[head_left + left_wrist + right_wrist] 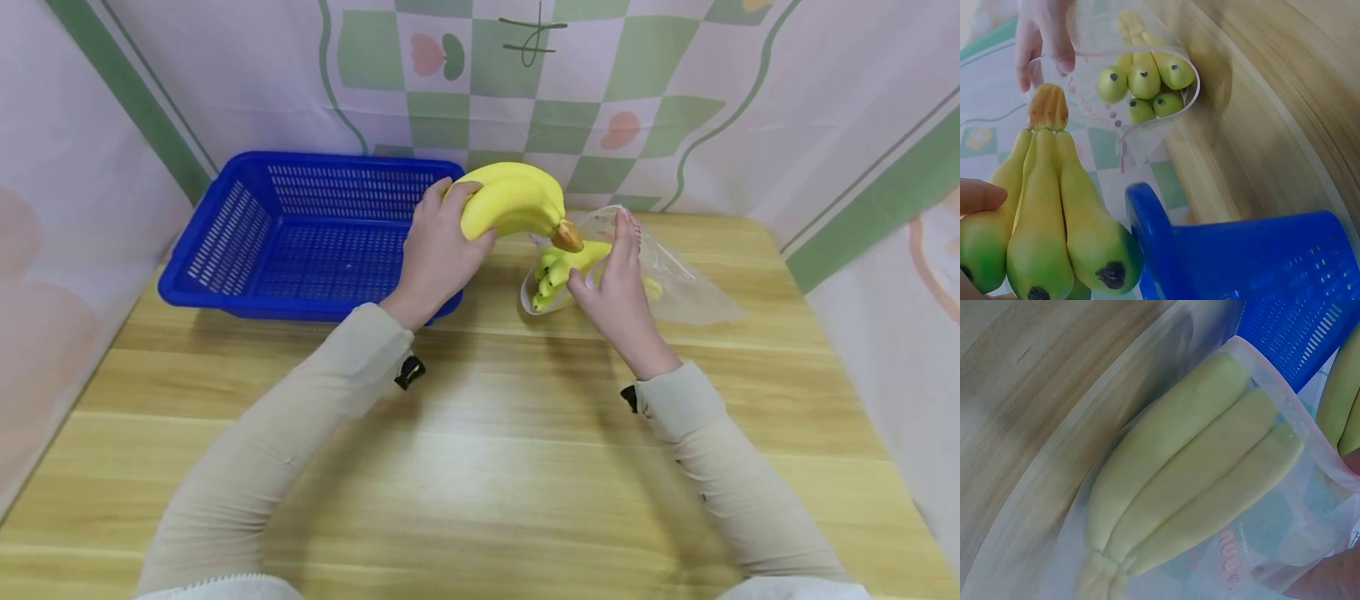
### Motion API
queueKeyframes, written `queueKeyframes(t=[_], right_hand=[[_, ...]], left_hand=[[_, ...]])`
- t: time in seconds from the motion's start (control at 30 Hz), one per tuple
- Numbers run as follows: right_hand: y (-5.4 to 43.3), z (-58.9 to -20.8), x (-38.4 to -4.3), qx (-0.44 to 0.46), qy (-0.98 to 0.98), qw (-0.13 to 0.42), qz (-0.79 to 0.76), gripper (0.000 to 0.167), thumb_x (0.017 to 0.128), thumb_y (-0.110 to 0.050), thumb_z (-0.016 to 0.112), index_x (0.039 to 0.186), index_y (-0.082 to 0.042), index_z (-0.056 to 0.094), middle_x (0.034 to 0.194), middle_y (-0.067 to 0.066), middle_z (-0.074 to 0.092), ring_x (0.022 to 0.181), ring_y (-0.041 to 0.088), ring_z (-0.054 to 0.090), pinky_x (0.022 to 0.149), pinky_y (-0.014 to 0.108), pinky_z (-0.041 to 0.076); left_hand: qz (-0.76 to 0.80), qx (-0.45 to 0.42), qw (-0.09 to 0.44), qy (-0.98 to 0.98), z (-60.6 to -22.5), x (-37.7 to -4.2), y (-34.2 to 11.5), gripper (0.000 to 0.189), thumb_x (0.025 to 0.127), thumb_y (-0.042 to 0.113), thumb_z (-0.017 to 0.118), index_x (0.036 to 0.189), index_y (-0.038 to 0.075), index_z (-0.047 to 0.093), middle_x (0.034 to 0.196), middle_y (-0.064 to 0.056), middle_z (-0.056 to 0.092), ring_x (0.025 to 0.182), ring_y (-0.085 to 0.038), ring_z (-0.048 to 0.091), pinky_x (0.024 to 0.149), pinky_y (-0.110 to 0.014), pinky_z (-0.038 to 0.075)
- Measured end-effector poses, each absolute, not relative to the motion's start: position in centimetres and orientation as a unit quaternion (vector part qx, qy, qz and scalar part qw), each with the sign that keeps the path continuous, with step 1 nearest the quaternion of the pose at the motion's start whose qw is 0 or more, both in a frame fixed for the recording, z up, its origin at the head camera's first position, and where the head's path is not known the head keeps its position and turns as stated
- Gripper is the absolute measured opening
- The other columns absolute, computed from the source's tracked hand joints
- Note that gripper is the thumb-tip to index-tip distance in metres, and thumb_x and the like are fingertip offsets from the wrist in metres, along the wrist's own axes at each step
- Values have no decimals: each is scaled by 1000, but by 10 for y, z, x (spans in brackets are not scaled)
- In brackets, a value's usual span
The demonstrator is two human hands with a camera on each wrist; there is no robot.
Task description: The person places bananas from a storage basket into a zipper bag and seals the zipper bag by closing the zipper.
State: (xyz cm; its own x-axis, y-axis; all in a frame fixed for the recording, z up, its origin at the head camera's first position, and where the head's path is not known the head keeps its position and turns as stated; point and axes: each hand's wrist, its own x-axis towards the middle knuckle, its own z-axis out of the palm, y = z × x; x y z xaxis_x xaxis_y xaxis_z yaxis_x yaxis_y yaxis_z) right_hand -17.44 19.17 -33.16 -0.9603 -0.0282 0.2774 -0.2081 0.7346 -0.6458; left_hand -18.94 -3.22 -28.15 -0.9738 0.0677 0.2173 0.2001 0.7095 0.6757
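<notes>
My left hand (442, 250) grips a bunch of bananas (517, 196) in the air between the basket and a clear plastic bag (686, 279). Its brown stem end points toward the bag's mouth. In the left wrist view the held bunch (1041, 212) shows green tips with dark ends. My right hand (618, 287) pinches the rim of the bag, holding its mouth open. Inside the bag lies a second bunch of bananas (1191, 462), tips facing the opening; the left wrist view looks straight at those tips (1144, 78).
A blue plastic basket (322, 308) with slotted walls stands at the left back of the wooden table (480, 475); no contents show in it. Behind the table hangs a checked green and white cloth (502, 58), with pale cloth walls on both sides.
</notes>
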Motion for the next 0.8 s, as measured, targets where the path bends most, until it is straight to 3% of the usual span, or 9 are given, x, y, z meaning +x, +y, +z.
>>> queueKeyframes(t=[0.2,0.53,0.8], right_hand=[[193,-333,-174,66,-922,125,360,89,88,-16,57,152,0,-3,161,17,-2,150,29,0,122,48,9],[196,-333,-175,67,-920,128,364,90,87,-15,57,151,1,-3,161,17,-2,150,29,2,121,50,12],[196,-332,-174,66,-920,125,366,89,88,-15,57,151,1,-3,161,17,-2,150,29,0,122,48,9]], left_hand=[[-379,-82,75,-919,-279,-186,-23,53,88,29,66,137,21,48,152,-11,33,134,-30,41,97,-49,46],[-343,-113,99,-927,-281,-179,-9,52,87,28,68,135,17,50,150,-13,35,134,-32,41,100,-48,46],[-375,-100,55,-920,-283,-177,-1,57,86,28,65,139,17,46,153,-12,27,138,-31,32,96,-46,48]])
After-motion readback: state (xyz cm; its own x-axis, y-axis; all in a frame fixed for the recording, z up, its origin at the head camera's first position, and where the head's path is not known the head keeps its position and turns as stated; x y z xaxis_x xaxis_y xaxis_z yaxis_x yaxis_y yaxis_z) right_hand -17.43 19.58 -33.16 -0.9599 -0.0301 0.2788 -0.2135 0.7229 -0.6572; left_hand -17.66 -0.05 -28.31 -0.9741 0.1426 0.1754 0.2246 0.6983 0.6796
